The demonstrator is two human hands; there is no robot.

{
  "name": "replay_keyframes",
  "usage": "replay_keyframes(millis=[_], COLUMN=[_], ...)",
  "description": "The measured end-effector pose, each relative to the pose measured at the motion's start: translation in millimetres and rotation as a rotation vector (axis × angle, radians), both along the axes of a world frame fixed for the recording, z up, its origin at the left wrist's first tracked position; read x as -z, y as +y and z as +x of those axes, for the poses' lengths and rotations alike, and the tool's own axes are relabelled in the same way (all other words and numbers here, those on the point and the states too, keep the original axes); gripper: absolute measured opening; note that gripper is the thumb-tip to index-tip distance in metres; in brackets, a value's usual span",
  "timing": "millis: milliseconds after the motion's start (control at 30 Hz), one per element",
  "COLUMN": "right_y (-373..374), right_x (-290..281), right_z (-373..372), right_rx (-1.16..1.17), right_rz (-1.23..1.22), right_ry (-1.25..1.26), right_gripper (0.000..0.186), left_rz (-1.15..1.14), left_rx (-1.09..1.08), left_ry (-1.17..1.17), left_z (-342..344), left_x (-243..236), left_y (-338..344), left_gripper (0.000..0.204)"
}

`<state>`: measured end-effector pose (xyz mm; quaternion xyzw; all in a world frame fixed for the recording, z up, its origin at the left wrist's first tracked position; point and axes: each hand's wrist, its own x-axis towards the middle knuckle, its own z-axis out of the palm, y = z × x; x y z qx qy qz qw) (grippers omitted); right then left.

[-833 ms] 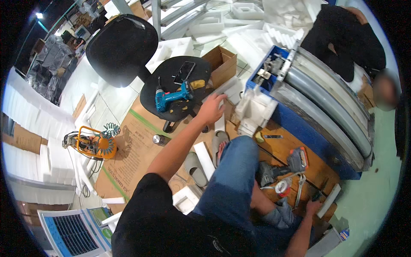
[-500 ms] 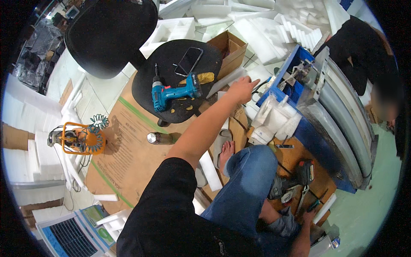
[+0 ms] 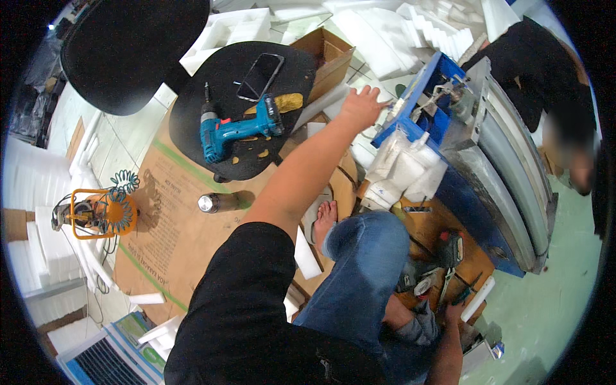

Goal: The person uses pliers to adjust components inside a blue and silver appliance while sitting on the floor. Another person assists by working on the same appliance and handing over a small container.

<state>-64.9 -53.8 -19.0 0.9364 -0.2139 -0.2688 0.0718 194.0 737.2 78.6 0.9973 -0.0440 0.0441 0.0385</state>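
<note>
My left hand (image 3: 362, 108) reaches forward with its fingers apart, beside the near-left edge of a blue metal housing (image 3: 405, 106). That housing has wiring and metal parts inside and joins a large curved grey unit (image 3: 500, 160). White, angular pieces (image 3: 401, 170) lie against its near side. Low at the right, my right hand (image 3: 454, 312) is closed on a slim dark-handled tool (image 3: 463, 295); its exact kind is unclear. Close to that hand are a white strip (image 3: 478, 300) and a black-and-red cordless tool (image 3: 450, 249).
A black chair seat (image 3: 240, 154) holds a teal cordless drill (image 3: 240, 128) and a phone (image 3: 260, 77). A metal bottle (image 3: 209, 203) stands on flattened cardboard (image 3: 167, 237), near an orange tool with a coiled hose (image 3: 119, 215). Another person in black (image 3: 532, 70) is at the far right.
My left hand has drawn slightly back and left, and its pointing finger shape has become spread fingers. The view has shifted, and the right hand stays low beside the tools.
</note>
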Motion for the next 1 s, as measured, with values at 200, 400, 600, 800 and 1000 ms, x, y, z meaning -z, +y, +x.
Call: replay_keyframes(millis=[200,400,600,800,1000], right_y=[-18.4,4.0,27.2,68.0,104.8], right_x=[9.0,1.3,-25.4,-93.6,-171.6], right_z=[-22.6,-5.3,-9.6,-15.8,-120.0], right_rx=[-0.071,0.064,0.073,-0.088,-0.364], right_rz=[-0.076,0.02,0.054,0.061,0.252], right_ry=[-0.071,-0.014,-0.066,-0.023,-0.6], right_gripper=[0.086,0.086,0.085,0.064,0.049], left_rz=[0.051,-0.516,-1.193,-0.984,-0.85], left_rx=[-0.073,-0.243,-0.538,-0.264,-0.059], left_ry=[0.2,0.013,0.264,0.068,-0.081], left_z=[-28.9,-198.5,-415.5,-407.2,-317.8], left_x=[-5.3,8.6,50.0,-22.8,-86.6], left_y=[19.0,-16.2,-155.9,-132.6,-135.0], left_gripper=[0.024,0.035,0.044,0.046,0.056])
